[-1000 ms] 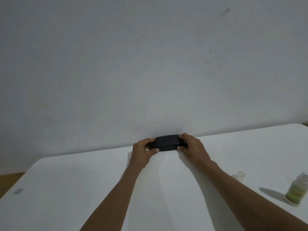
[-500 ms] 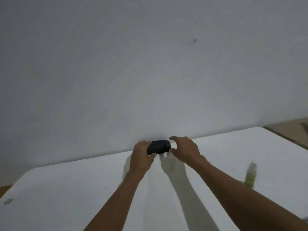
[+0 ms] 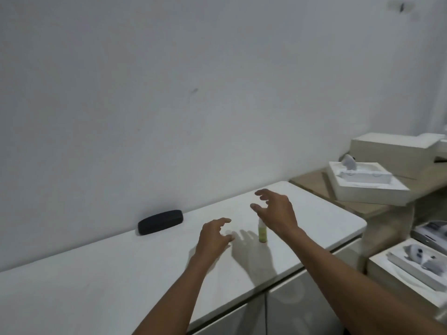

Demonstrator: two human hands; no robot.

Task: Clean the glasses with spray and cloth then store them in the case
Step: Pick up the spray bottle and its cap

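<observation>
Spray bottle (image 3: 262, 231) stands upright on the tabletop (image 3: 121, 274) just under the right hand (image 3: 278, 213) and right of the left hand (image 3: 214, 238), both hands empty with fingers loosely spread, while the closed black glasses case (image 3: 160, 222) lies lengthwise along the wall, well left of them

The spray bottle (image 3: 262, 232) label is too blurred to read.

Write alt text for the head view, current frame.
Both hands, left hand and right hand, hover empty with fingers spread over a white table. A small green spray bottle stands under the right hand, and a closed black glasses case lies by the wall.
</observation>
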